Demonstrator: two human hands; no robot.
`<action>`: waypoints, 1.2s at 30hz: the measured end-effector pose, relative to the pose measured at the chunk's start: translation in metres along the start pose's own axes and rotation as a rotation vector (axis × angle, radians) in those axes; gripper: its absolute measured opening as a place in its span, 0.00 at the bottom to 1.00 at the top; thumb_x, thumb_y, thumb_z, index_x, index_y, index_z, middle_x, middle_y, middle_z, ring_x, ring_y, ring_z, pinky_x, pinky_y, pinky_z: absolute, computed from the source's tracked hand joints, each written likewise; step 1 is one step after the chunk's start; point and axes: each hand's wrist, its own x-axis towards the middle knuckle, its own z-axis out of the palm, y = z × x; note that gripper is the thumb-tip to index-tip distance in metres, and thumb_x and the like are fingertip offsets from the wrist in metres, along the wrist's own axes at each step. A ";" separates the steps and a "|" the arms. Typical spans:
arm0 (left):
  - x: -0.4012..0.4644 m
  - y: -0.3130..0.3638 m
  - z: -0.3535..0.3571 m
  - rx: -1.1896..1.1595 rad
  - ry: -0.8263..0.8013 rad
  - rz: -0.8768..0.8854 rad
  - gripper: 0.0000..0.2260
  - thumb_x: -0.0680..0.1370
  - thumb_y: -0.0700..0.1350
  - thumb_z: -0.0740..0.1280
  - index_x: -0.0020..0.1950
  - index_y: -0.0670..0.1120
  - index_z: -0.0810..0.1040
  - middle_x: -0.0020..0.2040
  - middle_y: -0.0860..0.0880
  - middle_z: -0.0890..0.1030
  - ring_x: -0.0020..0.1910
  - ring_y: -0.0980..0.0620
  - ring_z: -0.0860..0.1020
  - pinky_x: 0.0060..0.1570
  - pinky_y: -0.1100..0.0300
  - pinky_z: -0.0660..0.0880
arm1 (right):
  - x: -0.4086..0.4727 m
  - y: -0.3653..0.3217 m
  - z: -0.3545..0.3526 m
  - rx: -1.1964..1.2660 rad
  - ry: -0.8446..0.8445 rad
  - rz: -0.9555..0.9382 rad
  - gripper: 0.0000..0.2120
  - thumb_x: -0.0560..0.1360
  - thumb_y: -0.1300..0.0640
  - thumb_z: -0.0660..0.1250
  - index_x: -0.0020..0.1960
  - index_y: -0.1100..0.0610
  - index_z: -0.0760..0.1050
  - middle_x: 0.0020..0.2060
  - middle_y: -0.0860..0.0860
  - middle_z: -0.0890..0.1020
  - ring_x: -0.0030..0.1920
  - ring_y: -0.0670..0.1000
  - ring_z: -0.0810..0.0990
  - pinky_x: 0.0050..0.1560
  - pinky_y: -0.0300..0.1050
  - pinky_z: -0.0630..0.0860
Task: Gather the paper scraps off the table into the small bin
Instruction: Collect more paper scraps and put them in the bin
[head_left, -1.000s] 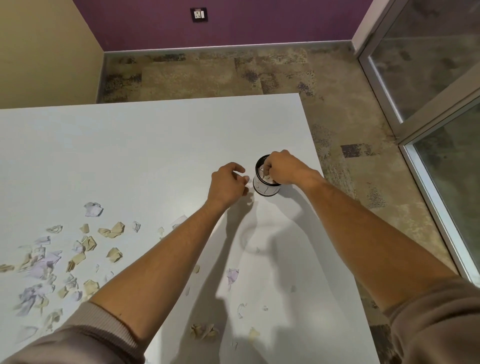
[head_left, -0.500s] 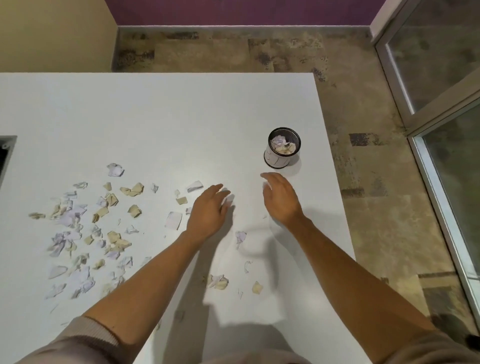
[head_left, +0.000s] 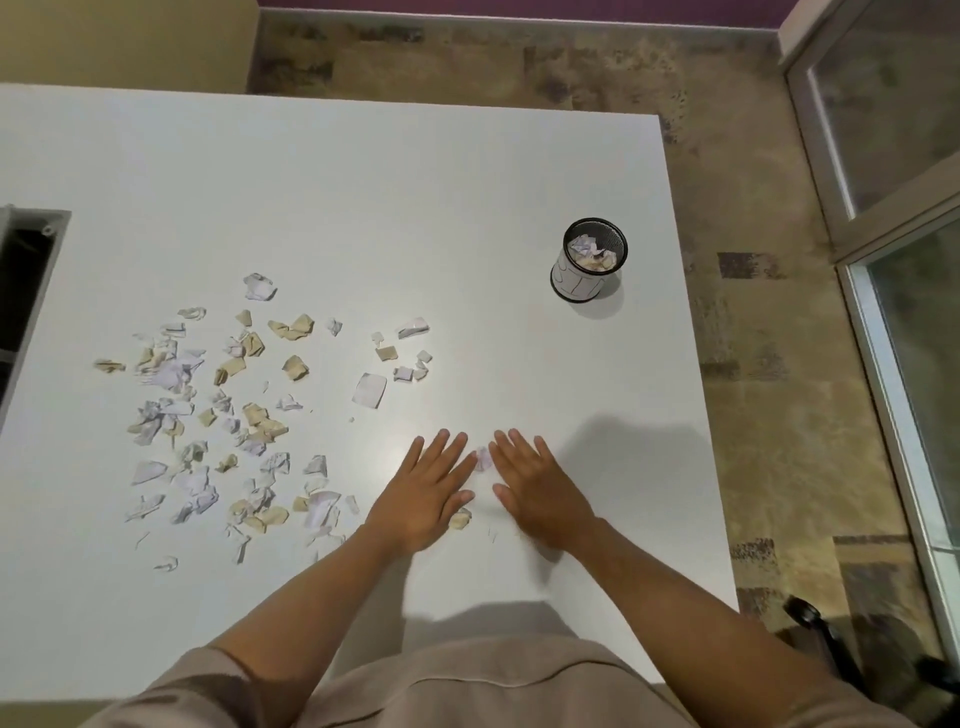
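White table (head_left: 337, 208) across most of the view, near edge hidden behind a beige-clad torso (head_left: 441, 686), left edge cut by the frame. Mottled stone floor (head_left: 519, 57) beyond and to the right; glazed door panels (head_left: 883, 104) at far right, only partly in frame. Dark recessed opening (head_left: 26, 275) at the table's left, contents impossible to make out.

Broad scatter of paper scraps (head_left: 228, 415) over the table's left-centre, white, lilac-tinted and tan, crumpled and torn; printing on them too small to read. Smaller cluster (head_left: 400, 353) nearer the middle, with one flat rectangular piece (head_left: 370, 389) just below it.

Left hand (head_left: 423, 499) flat on the table, fingers straight and spread, gripping nothing. Right hand (head_left: 535, 493) likewise flat and released, beside the left. Between the two, one pale scrap (head_left: 484, 460) touching or nearly touching the fingers; which, not clear. Tan scrap (head_left: 460, 518) partly hidden under the left thumb.

Small bin (head_left: 589, 260), a black mesh cup standing upright near the table's right edge, well apart from the hands and scatter, crumpled scraps already inside. White label wrapped round it, hand-drawn letters present but not legible.
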 end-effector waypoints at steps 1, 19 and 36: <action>-0.006 0.002 0.004 -0.005 -0.006 0.016 0.25 0.83 0.57 0.46 0.79 0.50 0.53 0.80 0.50 0.49 0.79 0.46 0.44 0.76 0.47 0.42 | -0.006 -0.004 0.003 -0.002 -0.013 -0.029 0.25 0.80 0.51 0.59 0.73 0.62 0.65 0.72 0.58 0.68 0.73 0.59 0.66 0.71 0.59 0.63; -0.108 0.026 0.029 -0.426 0.312 -0.840 0.39 0.77 0.69 0.50 0.79 0.46 0.45 0.80 0.45 0.43 0.78 0.50 0.37 0.76 0.43 0.41 | -0.094 0.010 0.041 0.219 0.096 0.613 0.42 0.75 0.32 0.36 0.78 0.60 0.41 0.79 0.56 0.47 0.78 0.55 0.43 0.77 0.55 0.39; -0.083 0.035 0.026 -0.363 0.286 -0.358 0.35 0.80 0.64 0.44 0.79 0.43 0.45 0.79 0.47 0.42 0.78 0.50 0.38 0.76 0.49 0.39 | -0.049 -0.050 0.036 0.342 0.216 0.387 0.37 0.79 0.40 0.53 0.78 0.61 0.48 0.78 0.57 0.52 0.78 0.55 0.48 0.77 0.53 0.45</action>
